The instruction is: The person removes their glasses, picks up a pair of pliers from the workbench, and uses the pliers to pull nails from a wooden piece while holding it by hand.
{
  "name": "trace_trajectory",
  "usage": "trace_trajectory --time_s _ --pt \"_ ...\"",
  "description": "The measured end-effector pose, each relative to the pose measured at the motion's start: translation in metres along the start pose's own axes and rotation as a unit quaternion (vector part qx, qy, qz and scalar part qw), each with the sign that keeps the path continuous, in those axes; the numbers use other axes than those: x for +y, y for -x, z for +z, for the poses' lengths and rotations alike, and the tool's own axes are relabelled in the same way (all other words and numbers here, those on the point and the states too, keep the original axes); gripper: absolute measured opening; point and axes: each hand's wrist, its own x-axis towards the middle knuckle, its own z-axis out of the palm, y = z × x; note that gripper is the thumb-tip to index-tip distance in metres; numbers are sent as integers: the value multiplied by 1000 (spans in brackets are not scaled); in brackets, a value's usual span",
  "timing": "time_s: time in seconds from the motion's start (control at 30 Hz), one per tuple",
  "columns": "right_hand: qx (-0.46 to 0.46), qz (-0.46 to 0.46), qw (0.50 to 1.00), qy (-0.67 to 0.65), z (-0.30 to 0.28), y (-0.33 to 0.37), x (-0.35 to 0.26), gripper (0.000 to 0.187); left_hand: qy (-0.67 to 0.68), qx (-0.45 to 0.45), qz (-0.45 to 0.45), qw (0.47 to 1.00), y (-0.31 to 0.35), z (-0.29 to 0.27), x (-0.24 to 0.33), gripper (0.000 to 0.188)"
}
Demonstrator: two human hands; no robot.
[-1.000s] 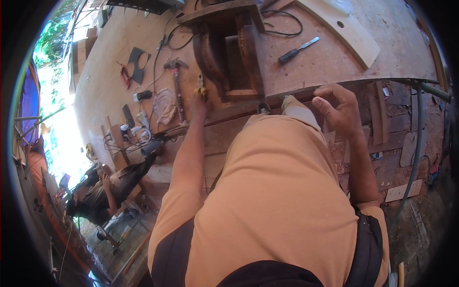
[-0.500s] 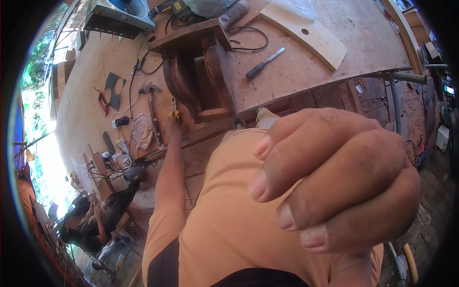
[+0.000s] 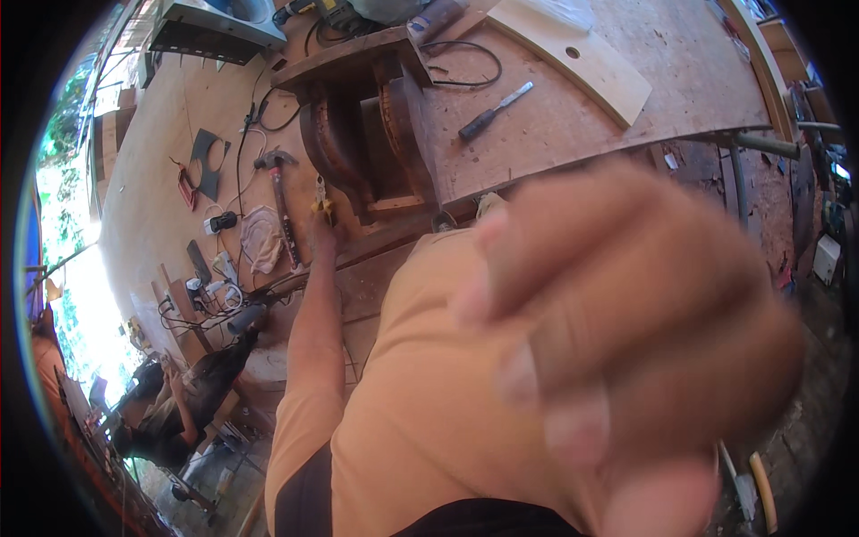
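Note:
My left hand reaches onto the workbench and is closed around a pair of pliers with yellow handles, its jaws pointing away from me. Right of it stands a dark brown wooden piece with two curved sides and a flat top. A claw hammer with a worn red and black handle lies just left of the pliers, beside a crumpled pale cloth. Large and close in front of me, my right hand is smeared by motion. Its fingers look bent, and its palm is hidden.
A chisel and a pale board with a round hole lie at the right of the bench. A power tool and black cables are at the back. Another person sits at the lower left.
My right hand has shifted slightly and become blurred, with its thumb now showing at the bottom. The left hand still grips the pliers, and the view has moved a little.

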Motion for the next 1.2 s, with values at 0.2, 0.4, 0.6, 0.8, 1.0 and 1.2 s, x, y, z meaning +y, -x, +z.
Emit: trace_trajectory --time_s 0.2,0.4,0.6,0.8,1.0,1.2 --pt "38 41 993 100 5 10 51 14 311 28 -47 949 -5 64 -93 41" --pt "-189 268 820 470 -19 98 153 29 6 66 32 997 1 46 -50 40" --pt "-339 367 697 515 -66 191 186 41 39 -5 -54 998 16 13 -4 45" --pt "-322 423 766 362 -63 168 158 47 43 27 -47 998 15 37 -26 46" --pt "-277 524 796 -121 -72 136 132 91 78 -14 -65 995 19 3 5 51" --pt "-372 472 795 -82 -57 117 101 103 134 4 -58 989 19 25 -12 51"
